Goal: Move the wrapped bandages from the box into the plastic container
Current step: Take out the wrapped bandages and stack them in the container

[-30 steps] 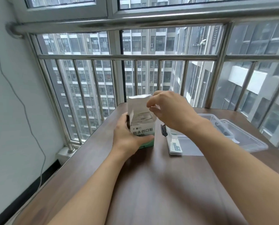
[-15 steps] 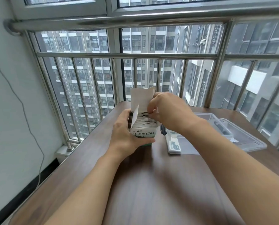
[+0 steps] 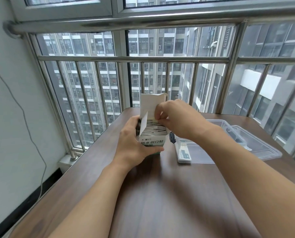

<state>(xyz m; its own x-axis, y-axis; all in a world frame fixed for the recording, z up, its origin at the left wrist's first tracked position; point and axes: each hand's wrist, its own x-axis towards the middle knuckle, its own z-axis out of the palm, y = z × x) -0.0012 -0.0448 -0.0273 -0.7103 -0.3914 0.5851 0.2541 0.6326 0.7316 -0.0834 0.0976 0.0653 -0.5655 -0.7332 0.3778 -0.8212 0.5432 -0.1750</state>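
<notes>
Your near counter (image 3: 160, 194) is bare, giving open passage. The upright flap (image 3: 149, 104) blocks the box (image 3: 152, 143) mouth from behind. Beside the box, the container (image 3: 203, 157) is open on top; the railing (image 3: 126, 59) closes off the far edge.

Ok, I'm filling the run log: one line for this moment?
left hand steadies open box | right hand pinching at bandages | plastic container open, right of box
</notes>
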